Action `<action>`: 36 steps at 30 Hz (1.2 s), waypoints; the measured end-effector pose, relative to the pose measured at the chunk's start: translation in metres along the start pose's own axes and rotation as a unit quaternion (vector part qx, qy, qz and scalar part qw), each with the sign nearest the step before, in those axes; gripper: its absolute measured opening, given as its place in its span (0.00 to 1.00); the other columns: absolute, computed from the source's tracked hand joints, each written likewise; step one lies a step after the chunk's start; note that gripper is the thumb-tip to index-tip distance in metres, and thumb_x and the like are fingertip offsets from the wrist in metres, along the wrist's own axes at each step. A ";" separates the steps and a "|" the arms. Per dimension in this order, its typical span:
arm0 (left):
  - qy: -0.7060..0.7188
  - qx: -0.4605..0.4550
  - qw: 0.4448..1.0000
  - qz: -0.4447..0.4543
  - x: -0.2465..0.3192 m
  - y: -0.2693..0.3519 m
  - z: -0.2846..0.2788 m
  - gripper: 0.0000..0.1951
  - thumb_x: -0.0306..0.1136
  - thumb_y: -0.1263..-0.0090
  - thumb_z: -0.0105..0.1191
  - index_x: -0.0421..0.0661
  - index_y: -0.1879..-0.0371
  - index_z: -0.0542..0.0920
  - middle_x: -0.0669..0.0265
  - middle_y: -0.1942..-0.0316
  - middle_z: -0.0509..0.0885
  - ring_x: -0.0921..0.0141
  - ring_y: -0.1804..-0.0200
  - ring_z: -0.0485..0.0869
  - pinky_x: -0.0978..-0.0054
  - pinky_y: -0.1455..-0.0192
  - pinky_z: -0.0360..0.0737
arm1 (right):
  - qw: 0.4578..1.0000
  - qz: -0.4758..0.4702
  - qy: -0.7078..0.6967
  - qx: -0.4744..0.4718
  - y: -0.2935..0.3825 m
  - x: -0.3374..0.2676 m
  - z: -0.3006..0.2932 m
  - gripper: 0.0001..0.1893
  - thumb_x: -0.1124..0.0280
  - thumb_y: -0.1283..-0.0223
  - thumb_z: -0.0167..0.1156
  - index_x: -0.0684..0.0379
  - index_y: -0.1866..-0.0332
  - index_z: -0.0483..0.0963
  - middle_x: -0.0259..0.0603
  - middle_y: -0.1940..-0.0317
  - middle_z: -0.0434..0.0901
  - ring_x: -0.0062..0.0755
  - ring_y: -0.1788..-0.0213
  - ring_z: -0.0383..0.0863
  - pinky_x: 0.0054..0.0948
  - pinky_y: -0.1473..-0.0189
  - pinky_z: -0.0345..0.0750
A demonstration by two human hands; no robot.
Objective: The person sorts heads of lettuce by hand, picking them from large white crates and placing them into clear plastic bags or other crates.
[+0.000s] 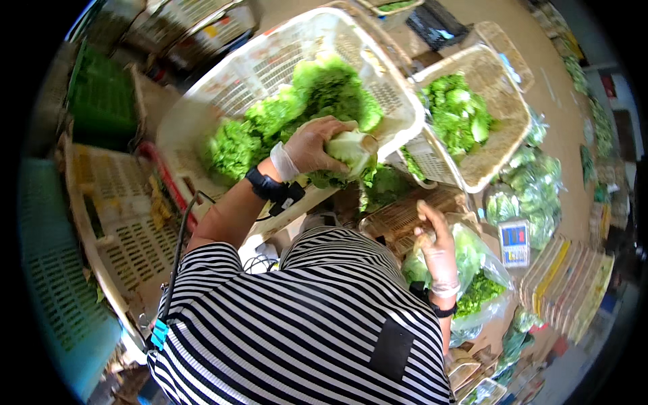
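My left hand (315, 147), in a thin clear glove, grips a head of lettuce (350, 151) near its cut stem end. It is over the near rim of a large white plastic basket (253, 66). More leafy green lettuce (324, 83) lies inside that basket. My right hand (436, 248), also gloved, is raised at the lower right with bent fingers; a small pale piece shows at its fingertips, too unclear to name. Beneath and beside this hand is a clear plastic bag (488, 283) of leafy greens.
A second, dirty basket (498, 116) holds lettuce at the right. Bagged greens (531, 192) lie beyond a digital scale display (514, 243). Flattened crates (567, 283) are stacked at the far right. Worn crates (131, 248) and a green crate (104, 96) stand at the left.
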State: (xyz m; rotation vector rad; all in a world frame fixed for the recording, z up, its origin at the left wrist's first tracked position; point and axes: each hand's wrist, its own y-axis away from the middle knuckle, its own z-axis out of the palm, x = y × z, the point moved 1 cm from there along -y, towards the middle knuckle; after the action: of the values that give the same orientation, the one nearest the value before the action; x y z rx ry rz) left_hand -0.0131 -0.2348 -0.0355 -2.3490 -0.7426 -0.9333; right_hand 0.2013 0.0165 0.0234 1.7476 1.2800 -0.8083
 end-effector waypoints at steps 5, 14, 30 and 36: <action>-0.048 -0.048 0.996 0.051 0.069 -0.031 0.027 0.38 0.45 0.62 0.70 0.46 0.47 0.77 0.55 0.56 0.79 0.55 0.53 0.78 0.63 0.48 0.74 | 0.974 -0.143 0.141 0.109 -0.015 -0.053 -0.014 0.38 0.66 0.56 0.69 0.57 0.35 0.63 0.50 0.37 0.66 0.45 0.34 0.65 0.36 0.34 0.63; -0.019 0.121 0.979 0.160 0.128 -0.049 0.064 0.44 0.46 0.57 0.68 0.47 0.36 0.66 0.53 0.45 0.74 0.56 0.40 0.71 0.58 0.35 0.62 | 0.942 0.032 -0.276 0.185 0.015 0.048 -0.022 0.19 0.72 0.38 0.58 0.57 0.42 0.68 0.30 0.65 0.75 0.17 0.69 0.71 0.18 0.67 0.71; 0.598 0.092 0.759 -0.240 0.083 -0.030 0.141 0.30 0.26 0.41 0.63 0.39 0.40 0.65 0.62 0.51 0.77 0.71 0.52 0.78 0.74 0.50 0.77 | 0.926 -0.130 -0.083 0.346 0.031 0.049 -0.069 0.11 0.76 0.41 0.58 0.66 0.54 0.78 0.40 0.52 0.75 0.31 0.47 0.72 0.27 0.42 0.67; 0.616 0.066 0.741 -0.258 0.074 -0.030 0.152 0.24 0.30 0.38 0.59 0.43 0.43 0.68 0.67 0.51 0.77 0.74 0.52 0.78 0.72 0.51 0.77 | 0.805 -0.140 -0.423 0.393 -0.006 0.036 -0.063 0.07 0.71 0.35 0.56 0.63 0.58 0.75 0.32 0.60 0.77 0.20 0.57 0.74 0.21 0.50 0.70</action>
State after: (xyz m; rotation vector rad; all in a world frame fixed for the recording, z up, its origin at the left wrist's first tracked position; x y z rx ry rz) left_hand 0.0820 -0.0968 -0.0710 -0.8965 -0.7700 -2.1871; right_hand 0.2081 0.0890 0.0206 1.4059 0.5753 -2.2244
